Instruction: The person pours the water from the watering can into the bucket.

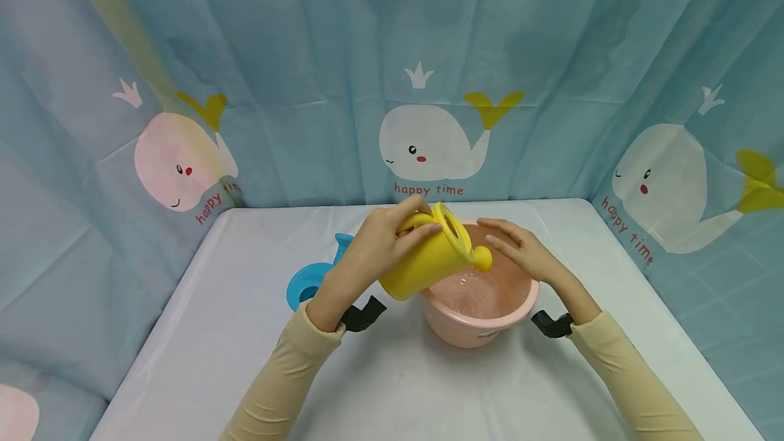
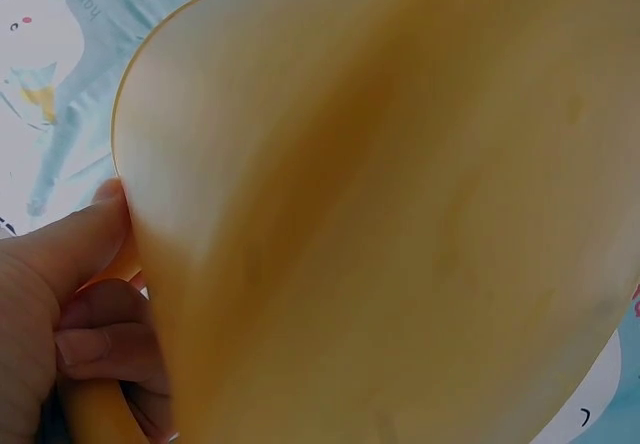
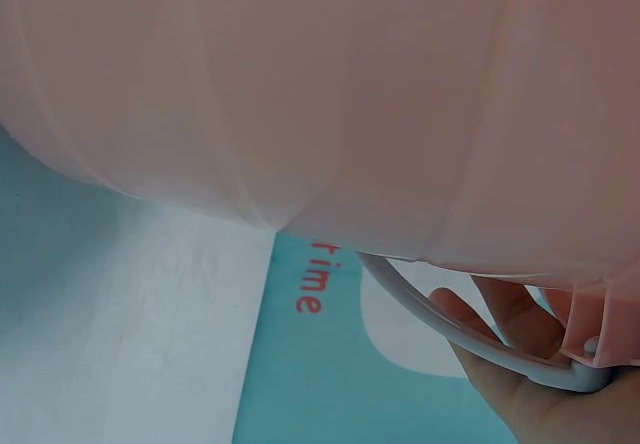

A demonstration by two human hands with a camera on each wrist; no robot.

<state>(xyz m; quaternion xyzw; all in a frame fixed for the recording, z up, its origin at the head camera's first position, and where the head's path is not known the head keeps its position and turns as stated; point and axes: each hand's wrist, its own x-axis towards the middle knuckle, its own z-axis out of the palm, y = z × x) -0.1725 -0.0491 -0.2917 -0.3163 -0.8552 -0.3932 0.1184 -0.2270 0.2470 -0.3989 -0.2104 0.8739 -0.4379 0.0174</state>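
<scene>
My left hand [image 1: 392,237] grips the handle of a yellow toy watering can [image 1: 425,265]. The can is tilted, with its round spout head [image 1: 482,258] over a pink plastic bucket [image 1: 471,332]. Rippled water [image 1: 468,291] lies in the bucket. In the left wrist view the can's smooth side fills most of the picture, with thumb and curled fingers at its left edge. My right hand [image 1: 520,250] holds the bucket's far right rim. From the right wrist, fingers show outside the wall, beside the grey carrying handle [image 3: 450,329].
A blue plastic toy [image 1: 300,284] with a round cup-like part lies left of the bucket, partly hidden by my left forearm. White cloth covers the table [image 1: 184,359]. A blue curtain [image 1: 306,87] printed with whales hangs behind and at both sides.
</scene>
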